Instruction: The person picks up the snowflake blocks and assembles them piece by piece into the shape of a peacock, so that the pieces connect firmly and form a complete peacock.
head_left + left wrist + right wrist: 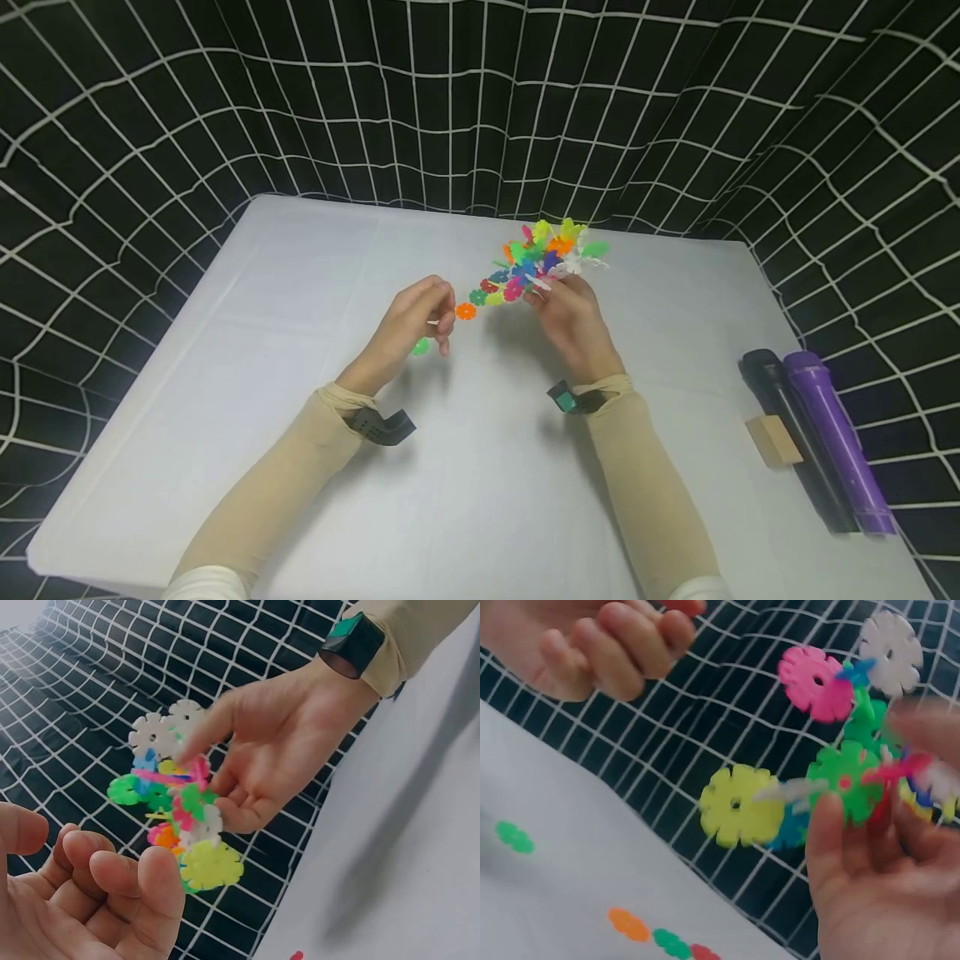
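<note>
My right hand (573,321) grips a cluster of interlocked plastic snowflake discs (525,272) in many colours above the table. The right wrist view shows its thumb against a green notched disc (844,780), with a yellow disc (739,804) and a pink disc (814,681) jutting out. My left hand (408,321) is held to the left of the cluster, fingers loosely bent, with nothing visible between thumb and fingertips in the left wrist view. A loose orange disc (466,311) lies just right of its fingers. Partly behind that hand is a light green disc (421,346).
Several loose discs, among them a dark green one (477,297), form a line from the orange disc towards the cluster. At the right edge of the white table (262,350) lie a wooden block (774,441), a black tube (806,450) and a purple tube (840,442). Dark gridded cloth surrounds the table.
</note>
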Available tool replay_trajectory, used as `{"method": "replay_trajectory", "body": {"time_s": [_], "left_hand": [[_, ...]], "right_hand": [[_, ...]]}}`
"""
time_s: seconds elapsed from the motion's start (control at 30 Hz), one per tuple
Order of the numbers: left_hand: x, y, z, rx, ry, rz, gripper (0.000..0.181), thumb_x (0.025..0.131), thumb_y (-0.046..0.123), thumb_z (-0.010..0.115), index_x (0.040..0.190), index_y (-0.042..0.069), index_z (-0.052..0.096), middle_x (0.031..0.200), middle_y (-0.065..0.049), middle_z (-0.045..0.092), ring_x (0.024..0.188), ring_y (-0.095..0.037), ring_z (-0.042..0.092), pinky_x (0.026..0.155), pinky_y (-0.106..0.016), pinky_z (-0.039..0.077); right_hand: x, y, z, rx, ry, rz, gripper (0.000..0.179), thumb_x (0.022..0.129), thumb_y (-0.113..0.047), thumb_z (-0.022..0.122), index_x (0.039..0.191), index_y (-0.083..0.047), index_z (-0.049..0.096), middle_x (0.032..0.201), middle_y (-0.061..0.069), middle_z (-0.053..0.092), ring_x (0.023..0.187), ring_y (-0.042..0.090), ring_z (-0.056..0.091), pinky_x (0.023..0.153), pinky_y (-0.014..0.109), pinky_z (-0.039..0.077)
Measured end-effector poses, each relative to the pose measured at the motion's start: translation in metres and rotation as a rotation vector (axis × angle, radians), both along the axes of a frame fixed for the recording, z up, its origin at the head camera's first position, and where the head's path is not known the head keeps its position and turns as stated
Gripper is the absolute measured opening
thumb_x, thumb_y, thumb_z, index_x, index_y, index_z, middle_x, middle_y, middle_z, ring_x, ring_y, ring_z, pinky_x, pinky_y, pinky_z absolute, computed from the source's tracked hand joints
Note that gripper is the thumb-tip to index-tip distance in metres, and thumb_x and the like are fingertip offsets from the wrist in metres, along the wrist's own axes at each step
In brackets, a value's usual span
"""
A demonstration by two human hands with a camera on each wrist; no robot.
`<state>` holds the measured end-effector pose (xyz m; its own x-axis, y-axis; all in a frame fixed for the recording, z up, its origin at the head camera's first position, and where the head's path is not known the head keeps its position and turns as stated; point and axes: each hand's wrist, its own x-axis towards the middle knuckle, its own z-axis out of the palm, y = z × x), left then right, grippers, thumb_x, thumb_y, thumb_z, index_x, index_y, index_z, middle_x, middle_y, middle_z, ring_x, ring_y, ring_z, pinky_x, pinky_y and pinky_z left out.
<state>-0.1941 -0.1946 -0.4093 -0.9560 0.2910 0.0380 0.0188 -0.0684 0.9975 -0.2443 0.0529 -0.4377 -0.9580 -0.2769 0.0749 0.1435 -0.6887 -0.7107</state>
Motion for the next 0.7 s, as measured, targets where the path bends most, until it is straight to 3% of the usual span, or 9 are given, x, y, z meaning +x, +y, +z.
{"method": "replay_trajectory", "body": {"time_s": [0.13, 0.23, 0.37, 0.47, 0.6, 0.7], "left_hand": [[-0.001, -0.001, -0.001, 0.009, -0.015, -0.004, 0.024, 0.107, 0.025, 0.042, 0.091, 0.007, 0.049, 0.069, -0.002, 0.045, 0.062, -0.017, 0.046, 0.055, -0.029, 0.054], [-0.002, -0.001, -0.002, 0.005, -0.025, -0.009, 0.024, 0.107, 0.025, 0.042, 0.092, 0.007, 0.05, 0.069, -0.002, 0.045, 0.062, -0.017, 0.045, 0.055, -0.028, 0.054], [-0.003, -0.002, -0.005, -0.006, -0.041, -0.022, 0.024, 0.106, 0.026, 0.043, 0.092, 0.008, 0.05, 0.069, -0.002, 0.045, 0.063, -0.016, 0.045, 0.056, -0.028, 0.054], [-0.005, -0.002, -0.007, -0.006, -0.059, -0.033, 0.024, 0.106, 0.026, 0.043, 0.092, 0.008, 0.05, 0.07, -0.002, 0.045, 0.063, -0.016, 0.045, 0.056, -0.028, 0.053], [-0.007, -0.003, -0.01, -0.011, -0.075, -0.044, 0.023, 0.105, 0.026, 0.044, 0.093, 0.008, 0.05, 0.07, -0.002, 0.046, 0.064, -0.016, 0.045, 0.056, -0.028, 0.053], [-0.007, -0.004, -0.011, -0.014, -0.084, -0.052, 0.022, 0.105, 0.026, 0.044, 0.094, 0.007, 0.051, 0.07, -0.002, 0.046, 0.065, -0.017, 0.046, 0.056, -0.028, 0.053]], "right_hand": [[-0.008, 0.009, -0.001, 0.029, -0.11, -0.125, 0.019, 0.098, 0.003, 0.054, 0.083, -0.005, 0.06, 0.097, 0.004, 0.061, 0.092, 0.02, 0.063, 0.096, 0.029, 0.057], [-0.014, 0.02, -0.005, 0.057, -0.194, -0.205, 0.008, 0.098, 0.003, 0.056, 0.096, -0.003, 0.051, 0.106, 0.006, 0.053, 0.098, 0.019, 0.059, 0.097, 0.026, 0.056], [-0.024, 0.037, -0.014, 0.069, -0.269, -0.266, 0.023, 0.1, 0.003, 0.053, 0.115, -0.007, 0.038, 0.114, 0.005, 0.044, 0.101, 0.016, 0.054, 0.091, 0.021, 0.055], [-0.03, 0.048, -0.024, 0.019, -0.286, -0.293, 0.012, 0.102, 0.003, 0.047, 0.11, -0.006, 0.045, 0.11, 0.005, 0.049, 0.097, 0.015, 0.054, 0.091, 0.024, 0.054], [-0.031, 0.06, -0.033, -0.005, -0.323, -0.301, 0.018, 0.102, 0.006, 0.045, 0.108, -0.006, 0.058, 0.112, 0.005, 0.055, 0.104, 0.015, 0.055, 0.1, 0.027, 0.055], [-0.029, 0.067, -0.038, 0.076, -0.366, -0.296, 0.025, 0.101, 0.006, 0.049, 0.121, -0.006, 0.059, 0.121, 0.005, 0.055, 0.113, 0.016, 0.056, 0.102, 0.027, 0.055]]}}
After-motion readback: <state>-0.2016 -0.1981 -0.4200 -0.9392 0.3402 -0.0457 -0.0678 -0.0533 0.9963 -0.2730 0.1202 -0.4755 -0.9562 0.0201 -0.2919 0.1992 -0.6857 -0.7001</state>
